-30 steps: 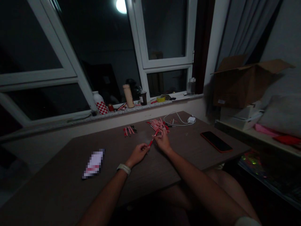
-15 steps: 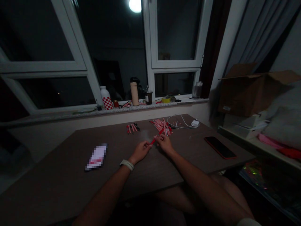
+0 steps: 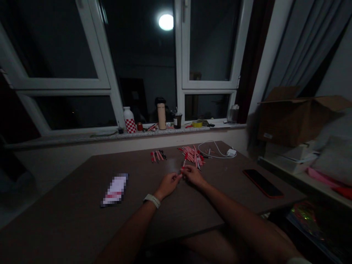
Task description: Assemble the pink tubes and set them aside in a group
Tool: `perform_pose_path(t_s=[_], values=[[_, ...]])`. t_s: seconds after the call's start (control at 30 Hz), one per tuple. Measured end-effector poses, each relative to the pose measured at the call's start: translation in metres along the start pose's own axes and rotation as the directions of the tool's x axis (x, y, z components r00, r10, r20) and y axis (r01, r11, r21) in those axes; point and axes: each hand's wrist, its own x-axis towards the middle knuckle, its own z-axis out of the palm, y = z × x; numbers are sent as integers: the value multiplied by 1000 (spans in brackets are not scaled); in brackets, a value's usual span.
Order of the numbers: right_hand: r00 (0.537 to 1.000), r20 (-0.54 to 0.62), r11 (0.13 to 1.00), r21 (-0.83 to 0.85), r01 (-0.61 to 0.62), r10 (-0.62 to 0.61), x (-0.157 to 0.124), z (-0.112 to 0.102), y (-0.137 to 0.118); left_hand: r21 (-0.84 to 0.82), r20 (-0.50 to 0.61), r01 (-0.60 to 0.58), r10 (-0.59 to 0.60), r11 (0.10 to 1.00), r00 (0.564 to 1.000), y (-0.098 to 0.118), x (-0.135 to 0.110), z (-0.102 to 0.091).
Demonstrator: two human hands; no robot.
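Over the middle of the desk, my right hand is closed around a slim red-and-white pen, whose red end points up and away from me. My left hand, with a pale watch band at the wrist, pinches at the pen's lower end; the fingertips of both hands meet there and hide that part. Just beyond my right hand lies a loose pile of pink and red pen pieces. A small row of pens, pink, red and dark, lies farther left.
A pixelated phone-like object lies left, a dark phone right. A white charger with its cable sits at the far right of the desk. Bottles, a thermos and yellow tape line the windowsill. A cardboard box stands right.
The view has tilted up slightly. The pen has turned from slanting between my hands to more upright, with a white section now showing below its red end. My hands have drawn closer together.
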Motion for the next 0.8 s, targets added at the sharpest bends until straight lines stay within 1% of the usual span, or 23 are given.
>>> perform_pose_path(t_s=[0.07,0.13,0.2,0.3,0.47,0.53,0.57,0.67,0.8], values=[[999,-31,992,-127,14,-18,10,2,4,13,-3,-10,10,1000,1000,-3,0,1],[999,-28,967,-254,26,-35,21,6,6,34,-14,-8,8,999,1000,-6,1,3],[999,-16,929,-370,31,-40,33,12,6,60,-56,7,-3,998,998,-9,2,3],[999,-21,874,-486,17,-32,54,22,5,75,-144,41,-30,996,989,-11,3,2],[999,-33,800,-600,7,-33,88,39,8,68,-205,101,-85,993,975,-7,3,0],[998,-25,774,-633,33,-63,101,45,12,82,-209,128,-108,988,972,-6,2,2],[998,-2,754,-654,52,-70,107,48,14,89,-208,138,-117,986,971,-6,2,2],[997,34,676,-734,69,-65,121,56,17,104,-207,160,-136,982,969,-6,1,5],[999,14,575,-818,29,-31,133,66,16,104,-196,198,-175,975,965,-4,1,7]])
